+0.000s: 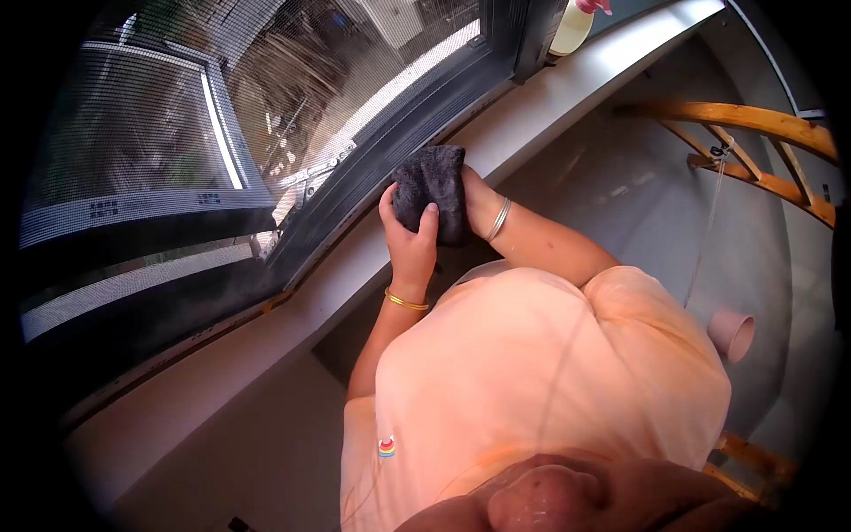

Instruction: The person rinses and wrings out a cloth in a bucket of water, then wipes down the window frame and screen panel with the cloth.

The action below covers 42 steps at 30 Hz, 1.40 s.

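Left hand clasps the dark cloth; the right hand opposite has hidden fingers, grip unclear. A loosened hold could drop it.

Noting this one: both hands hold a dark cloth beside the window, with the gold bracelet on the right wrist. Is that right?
Wrong wrist: the head view shows the gold bracelet on the left one. The left hand and right hand do hold a dark cloth beside the window.

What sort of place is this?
Likely a room indoors, beside a window; can't tell whether home or workplace. Signs: a mesh-screened window panel, a pale sill and a wooden ladder-like frame.
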Available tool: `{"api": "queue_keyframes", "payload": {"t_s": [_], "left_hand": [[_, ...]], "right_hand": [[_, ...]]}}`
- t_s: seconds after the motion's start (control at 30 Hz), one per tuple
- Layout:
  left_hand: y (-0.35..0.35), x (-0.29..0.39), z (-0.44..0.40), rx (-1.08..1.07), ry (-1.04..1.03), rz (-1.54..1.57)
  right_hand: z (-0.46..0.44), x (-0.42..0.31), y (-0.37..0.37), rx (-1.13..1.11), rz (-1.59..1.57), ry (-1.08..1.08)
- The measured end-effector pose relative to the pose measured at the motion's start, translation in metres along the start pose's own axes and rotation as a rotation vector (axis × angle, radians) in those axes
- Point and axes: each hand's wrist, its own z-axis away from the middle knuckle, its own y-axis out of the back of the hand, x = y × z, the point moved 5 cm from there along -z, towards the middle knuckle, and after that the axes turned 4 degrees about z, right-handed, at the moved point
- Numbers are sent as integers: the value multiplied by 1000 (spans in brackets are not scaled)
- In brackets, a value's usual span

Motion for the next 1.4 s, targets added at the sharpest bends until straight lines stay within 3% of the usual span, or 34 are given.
{"api": "queue_keyframes", "payload": {"t_s": [0.1, 0.17, 0.23, 0.27, 0.37, 0.5, 0.57, 0.67, 0.83, 1.0, 1.4], "left_hand": [[-3, -3, -3, -76, -43, -38], [-19, 13, -3, -178, -65, 75], [-33, 37, 2, -207, -148, 49], [-29, 46, -2, -205, -263, -19], [-17, 66, 4, -178, -239, 102], [24, 88, 17, -88, -340, 156], [43, 86, 25, -62, -373, 183], [81, 91, 50, 76, -279, 491], [143, 124, 98, 128, -447, 417], [199, 151, 140, 172, -583, 294], [285, 139, 197, 162, -643, 251]], "right_hand": [[6, -17, 15, 34, 133, 90], [20, -35, 23, -137, 64, 92], [46, -65, 19, -171, 98, 223], [46, -74, 14, -194, 166, 202], [58, -78, -33, -192, 254, 128], [48, -47, -64, -382, 254, -6], [39, -33, -63, -319, 371, 11], [39, -1, -104, -444, 414, -73], [39, 61, -152, -672, 582, -116], [24, 115, -163, -571, 742, -182], [49, 138, -186, -501, 499, 298]]}}
